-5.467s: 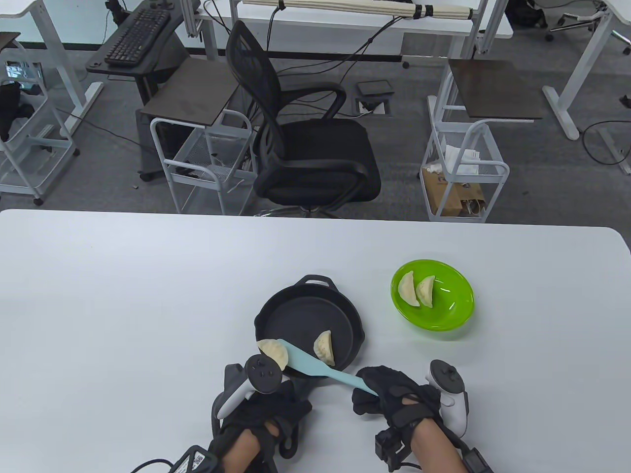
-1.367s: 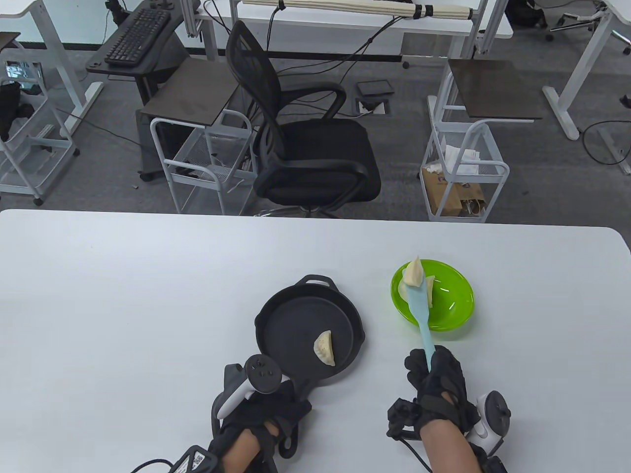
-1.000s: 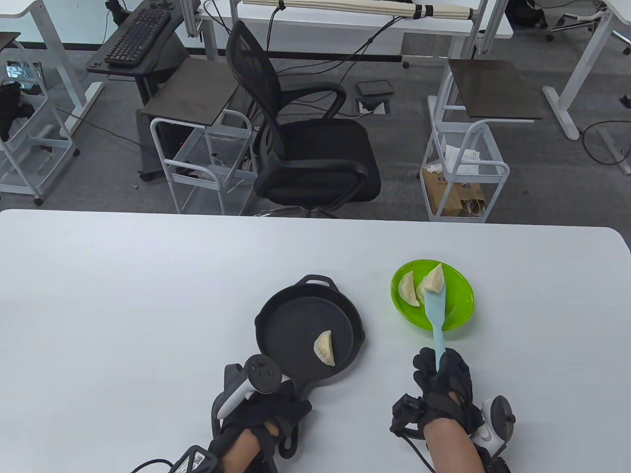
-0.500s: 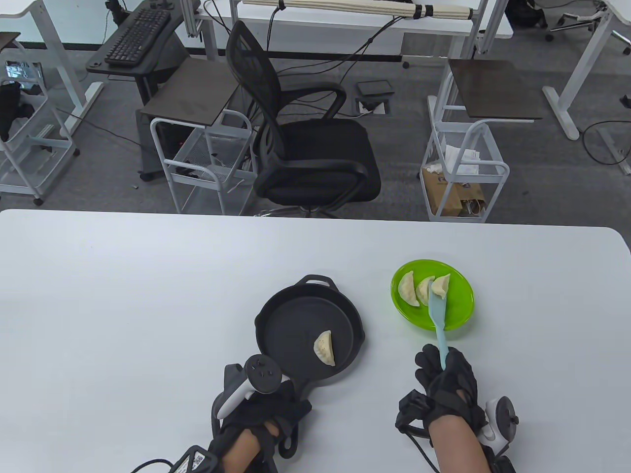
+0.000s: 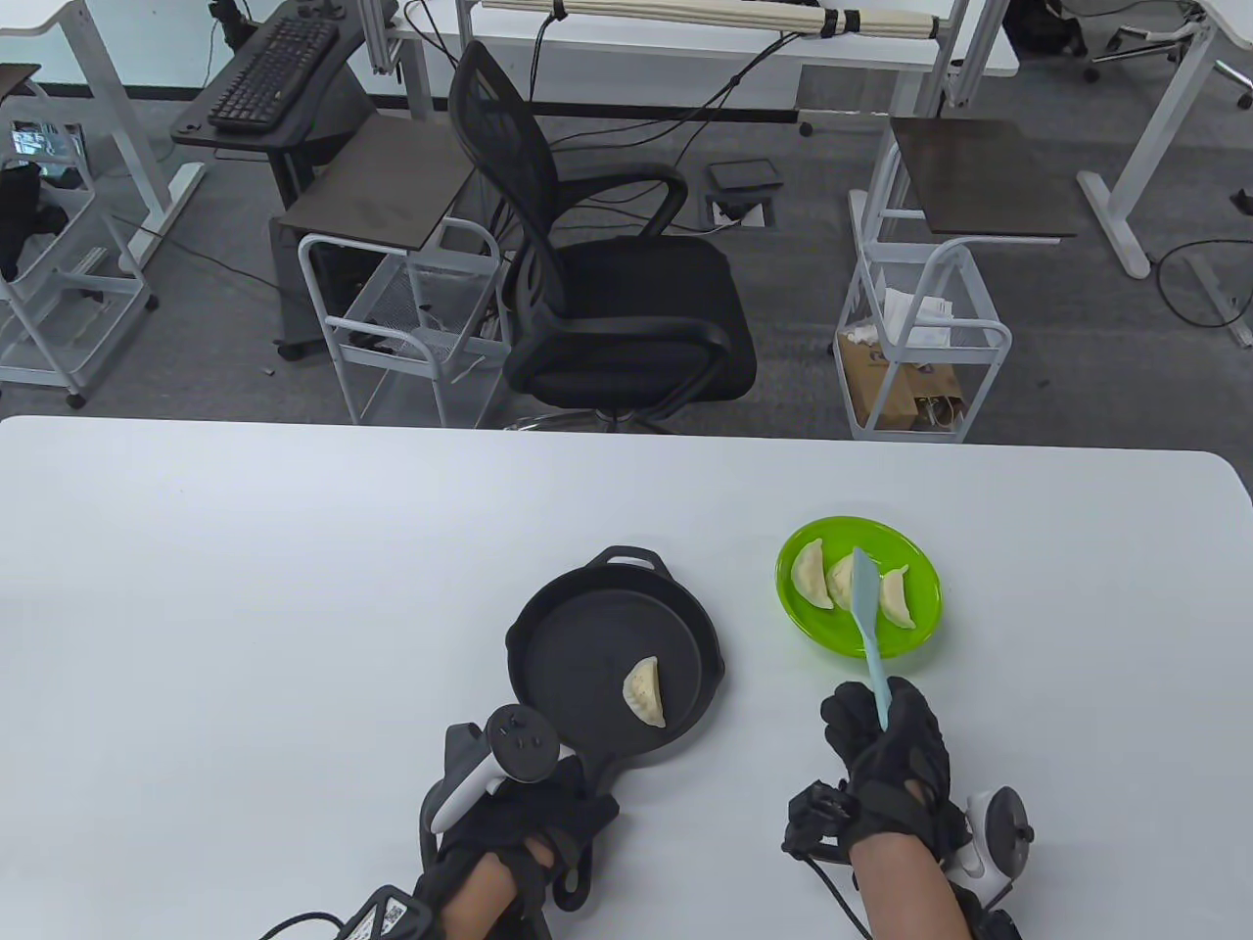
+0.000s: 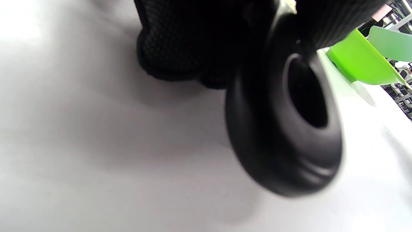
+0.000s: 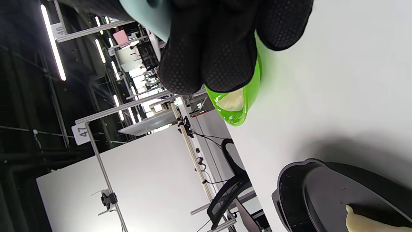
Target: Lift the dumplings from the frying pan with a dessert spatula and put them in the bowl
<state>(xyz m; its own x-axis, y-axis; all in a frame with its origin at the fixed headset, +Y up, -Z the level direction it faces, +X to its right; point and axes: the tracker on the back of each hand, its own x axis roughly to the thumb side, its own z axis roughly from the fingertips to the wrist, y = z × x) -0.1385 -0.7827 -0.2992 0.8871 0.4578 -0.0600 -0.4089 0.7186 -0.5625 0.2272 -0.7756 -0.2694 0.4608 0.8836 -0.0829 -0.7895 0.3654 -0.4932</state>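
Observation:
A black frying pan (image 5: 587, 646) sits on the white table with one dumpling (image 5: 646, 691) in its right half. My left hand (image 5: 529, 813) grips the pan's handle (image 6: 283, 129) at the near edge. Right of the pan, the green bowl (image 5: 915, 622) holds three dumplings (image 5: 811, 576) side by side. My right hand (image 5: 881, 744) holds the light blue spatula (image 5: 867, 612) by its handle. The blade stands on edge over the bowl, between the middle and right dumplings (image 5: 895, 597), with nothing on it. In the right wrist view the bowl (image 7: 249, 96) shows beyond my fingers.
The white table (image 5: 245, 607) stretches wide to the left and far side of the pan. Beyond its far edge stand a black office chair (image 5: 607, 294) and white wire carts (image 5: 920, 343).
The right hand carried a dumpling on the spatula from the pan over to the bowl. The dumpling slid off the blade and now lies at the right of the other two. The left hand stayed put.

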